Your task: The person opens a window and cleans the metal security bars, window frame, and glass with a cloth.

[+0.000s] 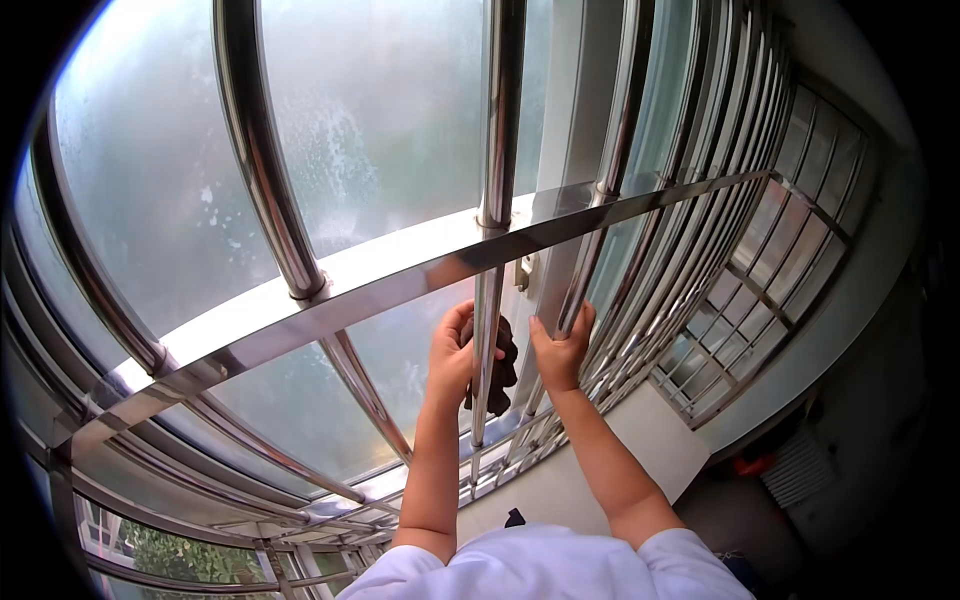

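Note:
My left hand [452, 355] is closed on a dark brown cloth [505, 370]. It presses the cloth around an upright shiny metal bar [487, 340], just below the wide horizontal rail [420, 270]. The cloth hangs down behind and to the right of that bar, and part of it is hidden by the bar and my fingers. To the right, my right hand [562, 358] is wrapped around the neighbouring metal bar [578, 285], its thumb pointing up.
Frosted window glass [370, 130] with whitish stains stands behind the bars. A window handle [522, 272] sits on the white frame beyond the rail. A pale ledge [640, 445] lies low on the right. Green leaves [190, 550] show at the lower left.

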Motion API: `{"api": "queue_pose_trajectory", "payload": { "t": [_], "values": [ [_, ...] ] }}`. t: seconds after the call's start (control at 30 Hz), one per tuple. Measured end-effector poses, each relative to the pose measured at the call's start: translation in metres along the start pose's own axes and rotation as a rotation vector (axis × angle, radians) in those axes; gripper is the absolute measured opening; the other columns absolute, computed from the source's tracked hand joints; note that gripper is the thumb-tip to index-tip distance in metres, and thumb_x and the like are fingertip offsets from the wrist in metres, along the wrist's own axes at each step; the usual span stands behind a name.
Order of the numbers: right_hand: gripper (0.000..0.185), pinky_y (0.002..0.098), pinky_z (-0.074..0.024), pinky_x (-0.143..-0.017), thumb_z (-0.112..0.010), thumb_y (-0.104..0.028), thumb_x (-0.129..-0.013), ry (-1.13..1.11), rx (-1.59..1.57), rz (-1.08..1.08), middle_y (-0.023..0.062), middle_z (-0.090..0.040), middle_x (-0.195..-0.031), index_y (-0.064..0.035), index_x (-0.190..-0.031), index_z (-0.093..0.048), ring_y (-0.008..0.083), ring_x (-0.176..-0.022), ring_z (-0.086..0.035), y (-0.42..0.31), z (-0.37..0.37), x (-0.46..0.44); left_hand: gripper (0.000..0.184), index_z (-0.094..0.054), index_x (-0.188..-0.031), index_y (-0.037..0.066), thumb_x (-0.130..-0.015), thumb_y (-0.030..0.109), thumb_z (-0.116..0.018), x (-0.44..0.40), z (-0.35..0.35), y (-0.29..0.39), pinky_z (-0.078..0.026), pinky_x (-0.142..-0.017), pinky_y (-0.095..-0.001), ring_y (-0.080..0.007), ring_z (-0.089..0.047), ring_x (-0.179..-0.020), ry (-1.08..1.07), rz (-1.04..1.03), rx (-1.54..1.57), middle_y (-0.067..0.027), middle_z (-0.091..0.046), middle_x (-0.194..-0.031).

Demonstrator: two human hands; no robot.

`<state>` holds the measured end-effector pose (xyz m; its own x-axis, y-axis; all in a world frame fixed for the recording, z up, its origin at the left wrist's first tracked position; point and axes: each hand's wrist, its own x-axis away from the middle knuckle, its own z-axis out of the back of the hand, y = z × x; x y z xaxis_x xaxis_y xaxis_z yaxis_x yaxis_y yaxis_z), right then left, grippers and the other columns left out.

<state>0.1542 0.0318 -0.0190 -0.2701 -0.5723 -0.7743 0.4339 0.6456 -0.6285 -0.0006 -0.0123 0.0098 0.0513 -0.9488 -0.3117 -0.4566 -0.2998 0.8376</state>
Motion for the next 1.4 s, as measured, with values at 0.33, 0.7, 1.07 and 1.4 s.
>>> {"api": "queue_pose_trajectory", "payload": {
  "t": [0.33, 0.7, 1.07, 1.4],
  "values": [
    [0.054, 0.042, -0.0426, -0.094, -0.06, 0.008, -0.065, -0.141, 0.109, 0.003, 0.0181, -0.049, -0.114, -0.0001, -0.118, -0.051, 0.0385, -0.107, -0.049, -0.011, 0.013, -0.01, 0.042, -0.048, -0.123, 0.001, -0.088, 0.013, -0.068, 0.021, 0.008, -0.007, -0.054, -0.062, -0.0274, -0.0146, -0.063, -0.07, -0.061, 0.087, -0.044, -0.0105, -0.062, -0.11],
    [0.051, 0.0418, -0.0438, -0.091, -0.054, 0.009, -0.064, -0.102, 0.101, -0.029, 0.0164, -0.056, -0.104, -0.0006, -0.114, -0.056, 0.0372, -0.102, -0.049, -0.019, 0.013, -0.012, 0.047, -0.045, -0.137, 0.004, -0.093, 0.013, -0.059, 0.003, 0.004, -0.006, -0.051, -0.068, -0.0261, -0.0135, -0.062, -0.073, -0.209, 0.111, -0.252, -0.0087, -0.061, -0.101],
    [0.061, 0.0411, -0.0433, -0.091, -0.054, 0.01, -0.065, -0.099, 0.052, -0.042, 0.018, -0.051, -0.105, -0.0008, -0.124, -0.052, 0.0371, -0.103, -0.049, -0.015, 0.012, -0.01, 0.047, -0.046, -0.137, 0.004, -0.093, 0.015, -0.059, -0.002, 0.004, -0.017, -0.051, -0.071, -0.0269, -0.0134, -0.061, -0.077, -0.285, 0.166, -0.185, -0.0071, -0.06, -0.099],
    [0.074, 0.0403, -0.0403, -0.099, -0.053, 0.013, -0.061, -0.018, 0.006, -0.072, 0.018, -0.047, -0.113, -0.0005, -0.133, -0.044, 0.0382, -0.112, -0.047, -0.012, 0.005, -0.006, 0.058, -0.042, -0.139, 0.0, -0.084, 0.003, -0.061, -0.035, -0.026, 0.028, -0.03, -0.111, -0.0389, -0.0293, -0.035, -0.136, -0.223, -0.561, -0.534, -0.0168, -0.034, -0.147]
  ]
}}
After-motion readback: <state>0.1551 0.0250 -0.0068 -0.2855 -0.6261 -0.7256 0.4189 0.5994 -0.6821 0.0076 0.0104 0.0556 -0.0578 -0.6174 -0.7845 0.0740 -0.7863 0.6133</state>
